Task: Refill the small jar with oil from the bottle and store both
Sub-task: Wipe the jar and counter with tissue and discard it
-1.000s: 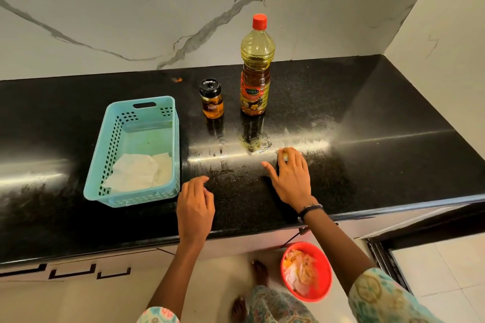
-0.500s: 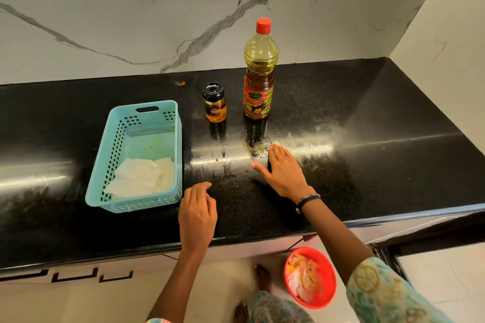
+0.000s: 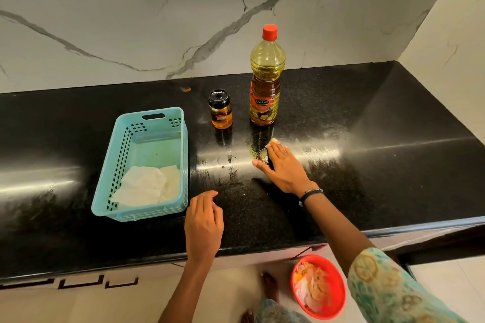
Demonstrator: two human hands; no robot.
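the small jar [image 3: 220, 112] stands upright on the black counter [image 3: 367, 165], black lid on, amber oil inside; its little label is too small to read. just to its right, apart from it, the oil bottle [image 3: 266, 78] stands upright with a red cap, and its orange label reads "dalda"; the finer print below cannot be made out. the right hand [image 3: 282, 168] lies flat with straight fingers on a pale wipe [image 3: 274, 142], which shows only as a sliver past the fingertips, in front of the bottle on a greasy smear. the left hand [image 3: 204, 225] rests near the counter's front edge, fingers loosely bent, holding nothing. a turquoise basket [image 3: 183, 165] at the left holds white paper [image 3: 147, 186]. a red bowl [image 3: 338, 294] on the floor is partly cut off by the right sleeve.
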